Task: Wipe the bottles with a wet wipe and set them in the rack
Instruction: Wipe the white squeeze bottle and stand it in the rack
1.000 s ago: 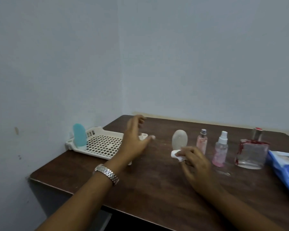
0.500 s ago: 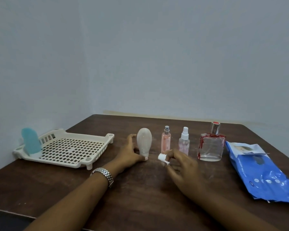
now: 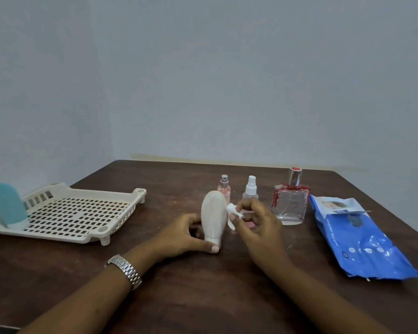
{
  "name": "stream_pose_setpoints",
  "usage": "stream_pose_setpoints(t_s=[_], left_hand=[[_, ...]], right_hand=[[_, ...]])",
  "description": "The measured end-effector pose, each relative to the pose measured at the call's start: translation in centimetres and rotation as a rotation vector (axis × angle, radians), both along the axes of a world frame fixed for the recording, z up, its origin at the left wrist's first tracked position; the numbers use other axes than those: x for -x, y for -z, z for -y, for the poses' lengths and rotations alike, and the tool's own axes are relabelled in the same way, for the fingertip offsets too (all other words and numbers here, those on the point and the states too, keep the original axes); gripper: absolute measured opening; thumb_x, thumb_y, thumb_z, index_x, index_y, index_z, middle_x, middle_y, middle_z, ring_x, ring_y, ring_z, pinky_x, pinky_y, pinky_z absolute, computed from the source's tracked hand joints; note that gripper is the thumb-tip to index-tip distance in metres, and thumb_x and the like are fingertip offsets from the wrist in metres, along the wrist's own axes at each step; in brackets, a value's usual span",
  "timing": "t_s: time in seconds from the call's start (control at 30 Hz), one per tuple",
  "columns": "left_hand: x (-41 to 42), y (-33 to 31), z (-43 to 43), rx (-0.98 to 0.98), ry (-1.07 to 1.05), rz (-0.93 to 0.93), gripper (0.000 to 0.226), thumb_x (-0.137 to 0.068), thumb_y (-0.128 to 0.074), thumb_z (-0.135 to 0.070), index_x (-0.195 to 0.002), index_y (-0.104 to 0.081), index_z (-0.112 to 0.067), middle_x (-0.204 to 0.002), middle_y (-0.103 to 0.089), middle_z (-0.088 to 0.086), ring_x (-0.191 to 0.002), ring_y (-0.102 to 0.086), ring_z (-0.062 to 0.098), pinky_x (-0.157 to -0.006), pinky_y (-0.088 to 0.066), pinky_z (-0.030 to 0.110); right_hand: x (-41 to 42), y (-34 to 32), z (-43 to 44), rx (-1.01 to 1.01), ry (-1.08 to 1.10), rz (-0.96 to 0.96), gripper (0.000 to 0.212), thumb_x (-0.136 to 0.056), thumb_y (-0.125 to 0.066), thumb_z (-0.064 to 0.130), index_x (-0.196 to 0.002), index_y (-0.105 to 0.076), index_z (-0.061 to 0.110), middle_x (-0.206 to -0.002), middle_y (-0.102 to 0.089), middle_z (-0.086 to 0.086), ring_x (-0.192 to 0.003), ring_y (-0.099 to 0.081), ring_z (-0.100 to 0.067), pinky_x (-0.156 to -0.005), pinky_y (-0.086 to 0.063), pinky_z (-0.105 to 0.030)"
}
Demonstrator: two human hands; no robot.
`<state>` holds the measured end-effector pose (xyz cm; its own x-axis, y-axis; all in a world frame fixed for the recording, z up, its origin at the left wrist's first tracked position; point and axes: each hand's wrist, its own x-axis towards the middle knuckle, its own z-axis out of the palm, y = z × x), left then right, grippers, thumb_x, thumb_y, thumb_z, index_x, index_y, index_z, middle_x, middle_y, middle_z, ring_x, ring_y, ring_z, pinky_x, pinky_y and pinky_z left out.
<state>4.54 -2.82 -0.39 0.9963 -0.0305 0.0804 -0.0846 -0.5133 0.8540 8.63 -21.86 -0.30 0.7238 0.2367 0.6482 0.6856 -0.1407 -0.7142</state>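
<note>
While the left grip (image 3: 184, 235) curls round the neck of the white bottle (image 3: 214, 213), held cap-down, the right grip (image 3: 258, 225) just beside pinches a wet wipe (image 3: 232, 211), seemingly touching its side.

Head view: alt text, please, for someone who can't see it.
The left hand grips a white bottle by its narrow end while the right hand pinches a wet wipe at its side. A blue bottle stands in the rack.
</note>
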Motion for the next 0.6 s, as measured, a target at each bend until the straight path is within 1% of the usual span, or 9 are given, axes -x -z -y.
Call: stream_pose_setpoints(t_s=[0.03,0.1,0.2,0.27,0.37,0.43,0.5,0.53,0.6], left_hand=[[0.05,0.0,0.22,0.006,0.031,-0.005,0.043,-0.067,-0.086,-0.019,-0.104,-0.065,-0.021,-0.086,-0.071,-0.013,-0.077,-0.063,-0.002,-0.07,-0.048,0.015],[0.23,-0.14,0.58,0.029,0.066,-0.018,0.037,-0.07,-0.085,-0.02,-0.102,-0.066,-0.021,-0.082,-0.07,-0.014,-0.075,-0.06,-0.002,-0.068,-0.045,0.014],[0.41,-0.19,0.68,0.062,0.096,-0.032,0.047,-0.067,-0.083,-0.033,-0.109,-0.066,-0.02,-0.096,-0.071,-0.005,-0.086,-0.064,0.007,-0.078,-0.048,0.021],[0.5,-0.22,0.61,0.058,0.106,-0.047,0.053,-0.065,-0.082,-0.035,-0.113,-0.063,-0.022,-0.103,-0.071,-0.004,-0.096,-0.066,0.013,-0.085,-0.051,0.026],[0.64,-0.44,0.69,0.098,0.13,-0.089,0.053,-0.075,-0.079,-0.014,-0.119,-0.052,-0.024,-0.104,-0.073,-0.001,-0.1,-0.067,0.012,-0.093,-0.051,0.027],[0.77,-0.48,0.79,0.143,0.148,-0.111,0.06,-0.077,-0.077,-0.007,-0.125,-0.045,-0.023,-0.104,-0.073,0.004,-0.101,-0.068,0.014,-0.096,-0.051,0.03],[0.75,-0.32,0.83,0.176,0.149,-0.107,0.072,-0.071,-0.081,-0.022,-0.131,-0.041,-0.027,-0.107,-0.072,0.006,-0.105,-0.067,0.018,-0.1,-0.048,0.039],[0.78,-0.35,0.88,0.189,0.144,-0.103,0.074,-0.067,-0.082,-0.031,-0.129,-0.042,-0.031,-0.109,-0.071,0.007,-0.106,-0.066,0.021,-0.1,-0.048,0.042],[0.73,-0.33,1.0,0.214,0.136,-0.086,0.064,-0.068,-0.081,-0.033,-0.122,-0.048,-0.034,-0.109,-0.071,0.011,-0.105,-0.066,0.026,-0.097,-0.05,0.042]], right_hand=[[-0.02,0.01,0.12,-0.007,0.015,-0.004,0.018,-0.083,-0.068,0.012,-0.089,-0.059,0.026,-0.093,-0.063,0.011,-0.084,-0.062,-0.003,-0.067,-0.056,-0.026],[-0.1,0.02,0.36,-0.025,0.029,-0.027,0.016,-0.082,-0.068,0.012,-0.092,-0.061,0.021,-0.095,-0.063,0.01,-0.086,-0.062,-0.004,-0.07,-0.056,-0.03],[0.02,-0.27,0.57,-0.101,-0.011,-0.074,0.014,-0.082,-0.069,0.015,-0.093,-0.061,0.018,-0.098,-0.064,0.004,-0.086,-0.064,-0.012,-0.07,-0.057,-0.039],[0.28,-0.52,0.59,-0.132,-0.036,-0.083,0.015,-0.081,-0.069,0.026,-0.092,-0.061,0.018,-0.096,-0.064,0.002,-0.084,-0.065,-0.017,-0.069,-0.056,-0.045],[0.52,-0.68,0.52,-0.145,-0.057,-0.081,0.019,-0.083,-0.063,0.037,-0.09,-0.061,0.019,-0.089,-0.064,-0.002,-0.078,-0.065,-0.02,-0.068,-0.055,-0.049],[0.52,-0.7,0.46,-0.127,-0.051,-0.06,0.012,-0.087,-0.062,0.03,-0.089,-0.061,0.018,-0.087,-0.064,-0.003,-0.078,-0.065,-0.02,-0.068,-0.055,-0.049],[0.58,-0.68,0.41,-0.126,-0.064,-0.064,0.005,-0.088,-0.062,0.018,-0.089,-0.06,0.015,-0.087,-0.063,-0.002,-0.078,-0.065,-0.019,-0.068,-0.056,-0.047],[0.59,-0.65,0.39,-0.13,-0.073,-0.077,0.005,-0.087,-0.062,0.014,-0.09,-0.059,0.013,-0.088,-0.064,0.0,-0.079,-0.066,-0.018,-0.068,-0.057,-0.046],[0.66,-0.69,0.36,-0.132,-0.076,-0.101,0.013,-0.086,-0.063,0.011,-0.097,-0.058,0.013,-0.092,-0.064,0.006,-0.083,-0.066,-0.013,-0.07,-0.058,-0.042]])
